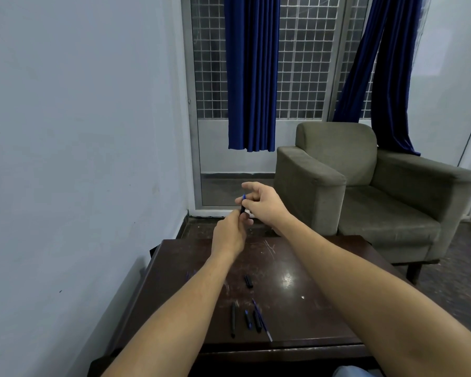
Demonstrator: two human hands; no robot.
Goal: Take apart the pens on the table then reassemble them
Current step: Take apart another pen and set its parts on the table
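Observation:
Both of my hands are raised above the far edge of the dark wooden table (324,317). My left hand (229,234) grips the lower end of a black and blue pen (242,205). My right hand (264,202) pinches its upper end, with the other fingers spread. On the table near me lie a black pen barrel (233,319), a short blue-tipped piece (248,319), another black piece (257,321) and a thin blue refill (262,319). A black cap (249,281) rests farther back. Thin blue parts (191,274) peek out by my left forearm.
A grey-green armchair (365,191) stands behind the table on the right. A pale wall runs along the left. A glass door with a metal grille and blue curtains (252,77) is straight ahead. A small white speck (302,297) lies on the table.

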